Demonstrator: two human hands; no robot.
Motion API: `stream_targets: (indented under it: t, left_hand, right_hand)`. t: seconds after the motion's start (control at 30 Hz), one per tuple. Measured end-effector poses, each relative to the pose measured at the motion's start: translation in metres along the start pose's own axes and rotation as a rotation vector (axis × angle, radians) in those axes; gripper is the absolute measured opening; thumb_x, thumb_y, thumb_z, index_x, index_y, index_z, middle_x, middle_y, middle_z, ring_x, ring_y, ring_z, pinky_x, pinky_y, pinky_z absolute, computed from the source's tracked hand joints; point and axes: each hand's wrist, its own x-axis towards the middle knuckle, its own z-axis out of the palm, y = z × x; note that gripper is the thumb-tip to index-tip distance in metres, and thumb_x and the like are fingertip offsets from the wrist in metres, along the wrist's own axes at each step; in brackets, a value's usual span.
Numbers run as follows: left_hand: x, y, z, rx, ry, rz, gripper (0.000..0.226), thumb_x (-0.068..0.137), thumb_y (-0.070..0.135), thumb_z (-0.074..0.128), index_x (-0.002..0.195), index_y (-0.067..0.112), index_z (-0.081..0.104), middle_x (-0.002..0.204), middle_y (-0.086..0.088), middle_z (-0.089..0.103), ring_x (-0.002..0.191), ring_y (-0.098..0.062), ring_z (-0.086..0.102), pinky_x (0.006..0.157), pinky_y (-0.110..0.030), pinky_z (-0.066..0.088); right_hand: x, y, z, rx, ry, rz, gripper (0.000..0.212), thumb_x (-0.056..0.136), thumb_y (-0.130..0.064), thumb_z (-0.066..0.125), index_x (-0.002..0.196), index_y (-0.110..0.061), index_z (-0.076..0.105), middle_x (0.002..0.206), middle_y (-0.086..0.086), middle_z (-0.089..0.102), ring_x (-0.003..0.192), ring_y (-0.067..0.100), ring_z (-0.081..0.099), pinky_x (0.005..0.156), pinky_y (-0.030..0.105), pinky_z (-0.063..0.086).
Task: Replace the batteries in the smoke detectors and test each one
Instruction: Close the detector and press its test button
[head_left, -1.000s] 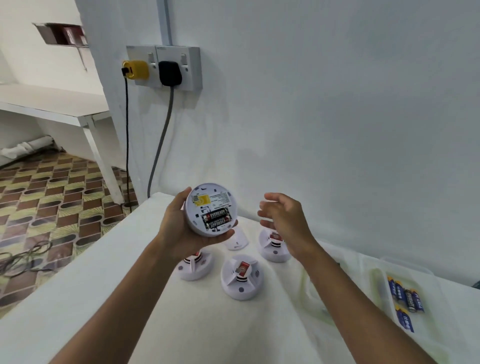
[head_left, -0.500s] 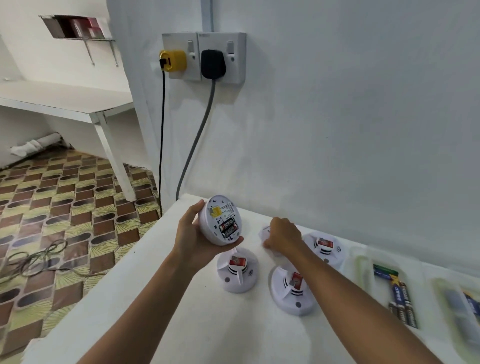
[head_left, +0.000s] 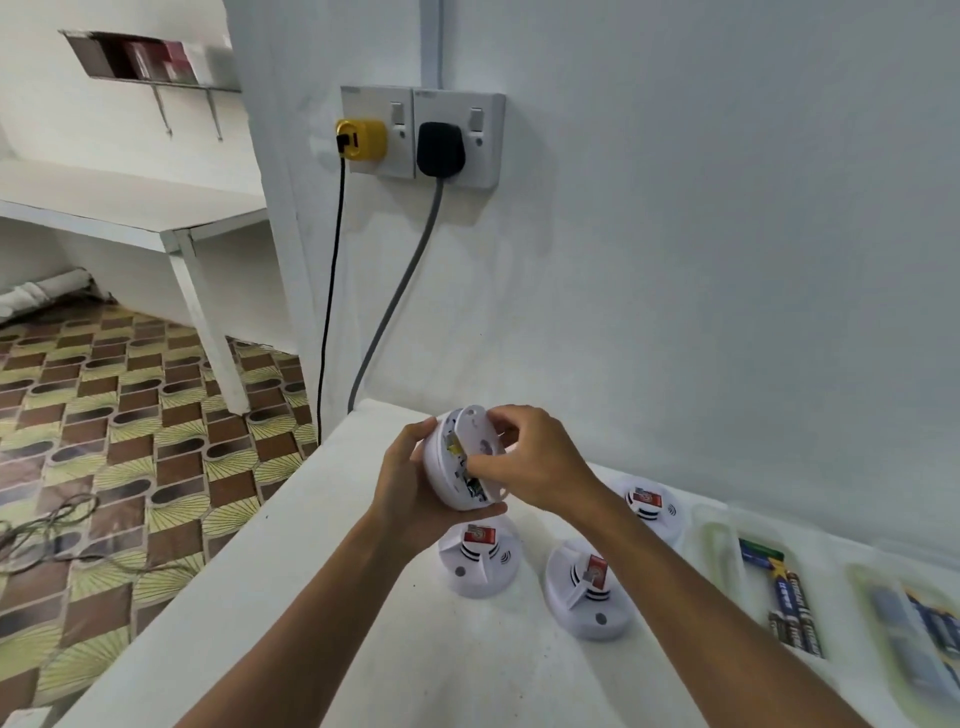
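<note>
White table (head_left: 311, 597); hands (head_left: 467, 478) fit round plastic detector (head_left: 447, 467)

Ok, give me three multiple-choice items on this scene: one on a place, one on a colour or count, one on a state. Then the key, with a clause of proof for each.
1. Where do the loose batteries lie?
A. In a clear tray on the table, right of the detectors
B. On the patterned floor
C. On the wall shelf

2. How many smoke detectors rest on the table, not counting the held one?
A. One
B. Three
C. Five

3. What is the state of the held smoke detector?
A. Lying face down on the table
B. Lifted off the table, left hand gripping it, right hand fitting its back cover
C. Mounted on the wall

Key: 1 A, the batteries sit in the tray at the right edge. 2 B, three white detectors sit below the hands. 3 B, both hands hold it above the table, the cover partly over the battery bay.
</note>
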Motion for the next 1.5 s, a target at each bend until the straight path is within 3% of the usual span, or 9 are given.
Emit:
stream_targets:
  t: [0.1, 0.4, 0.53, 0.7, 0.93, 1.03, 1.13, 1.23, 1.5]
  left_hand:
    - [0.0, -0.002, 0.003, -0.01, -0.037, -0.009, 0.05, 0.08, 0.043, 0.047, 0.106, 0.008, 0.073, 0.107, -0.02, 0.068, 0.1, -0.035, 0.062, 0.099, -0.061, 0.036]
    - [-0.008, 0.002, 0.007, 0.009, 0.028, -0.013, 0.049, 0.089, 0.042, 0.039, 0.113, 0.01, 0.067, 0.106, -0.018, 0.07, 0.1, -0.037, 0.062, 0.094, -0.061, 0.043]
    - [-0.009, 0.003, 0.013, 0.014, 0.075, -0.022, 0.049, 0.089, 0.041, 0.039, 0.115, 0.009, 0.065, 0.108, -0.02, 0.067, 0.102, -0.037, 0.06, 0.093, -0.057, 0.045]
    - [-0.009, 0.001, 0.019, 0.013, 0.143, -0.019, 0.048, 0.087, 0.041, 0.04, 0.115, 0.009, 0.063, 0.106, -0.018, 0.066, 0.1, -0.033, 0.058, 0.086, -0.049, 0.047]
    - [-0.007, -0.008, 0.023, 0.077, 0.27, 0.024, 0.051, 0.09, 0.042, 0.039, 0.122, 0.008, 0.059, 0.107, -0.02, 0.061, 0.098, -0.033, 0.058, 0.083, -0.05, 0.051]
    - [-0.008, -0.011, 0.024, 0.114, 0.3, 0.058, 0.045, 0.092, 0.04, 0.036, 0.112, 0.008, 0.061, 0.098, -0.019, 0.063, 0.09, -0.031, 0.059, 0.083, -0.05, 0.05]
    - [-0.012, -0.013, 0.026, 0.13, 0.292, 0.066, 0.039, 0.092, 0.038, 0.037, 0.099, 0.01, 0.063, 0.088, -0.017, 0.064, 0.083, -0.029, 0.06, 0.084, -0.049, 0.05]
    - [-0.017, -0.012, 0.026, 0.12, 0.226, 0.034, 0.041, 0.091, 0.039, 0.04, 0.105, 0.009, 0.065, 0.094, -0.018, 0.067, 0.09, -0.03, 0.061, 0.09, -0.052, 0.048]
    - [-0.03, -0.011, 0.015, 0.096, 0.046, 0.069, 0.034, 0.084, 0.016, 0.043, 0.11, 0.007, 0.063, 0.101, -0.022, 0.07, 0.085, -0.037, 0.07, 0.095, -0.06, 0.044]
  right_hand:
    - [-0.003, -0.005, 0.001, -0.037, 0.027, -0.017, 0.046, 0.069, -0.022, 0.078, 0.111, -0.012, 0.063, 0.087, -0.013, 0.051, 0.088, 0.014, 0.056, 0.062, 0.01, 0.043]
    - [-0.004, -0.007, -0.009, -0.03, -0.03, -0.086, 0.059, 0.068, -0.025, 0.085, 0.121, -0.01, 0.064, 0.101, -0.004, 0.058, 0.092, 0.014, 0.057, 0.064, 0.009, 0.044]
    - [-0.001, -0.007, -0.008, -0.052, -0.065, -0.087, 0.054, 0.068, -0.027, 0.086, 0.116, -0.01, 0.067, 0.1, 0.001, 0.067, 0.089, 0.017, 0.061, 0.067, 0.016, 0.049]
    - [-0.003, -0.007, -0.01, 0.031, -0.081, -0.061, 0.042, 0.073, -0.028, 0.082, 0.11, -0.011, 0.072, 0.086, -0.005, 0.066, 0.082, 0.012, 0.062, 0.057, 0.008, 0.042]
    - [-0.007, -0.005, -0.004, 0.066, -0.004, 0.01, 0.037, 0.069, -0.026, 0.085, 0.101, -0.013, 0.075, 0.092, 0.0, 0.074, 0.083, 0.015, 0.068, 0.067, 0.02, 0.055]
    - [-0.008, -0.002, 0.003, 0.077, 0.039, 0.041, 0.032, 0.066, -0.029, 0.085, 0.091, -0.011, 0.076, 0.086, 0.001, 0.074, 0.079, 0.019, 0.068, 0.069, 0.031, 0.059]
    - [-0.011, 0.001, 0.008, 0.088, 0.055, 0.06, 0.035, 0.067, -0.031, 0.084, 0.092, -0.01, 0.075, 0.087, 0.002, 0.073, 0.078, 0.02, 0.067, 0.068, 0.031, 0.058]
    - [-0.017, 0.002, 0.007, 0.091, 0.079, 0.045, 0.039, 0.069, -0.035, 0.084, 0.098, -0.011, 0.073, 0.088, -0.001, 0.07, 0.077, 0.017, 0.064, 0.063, 0.023, 0.053]
    - [-0.041, 0.022, 0.003, 0.27, 0.259, 0.006, 0.046, 0.077, -0.028, 0.08, 0.118, -0.023, 0.06, 0.113, -0.013, 0.059, 0.101, 0.004, 0.057, 0.081, 0.017, 0.049]
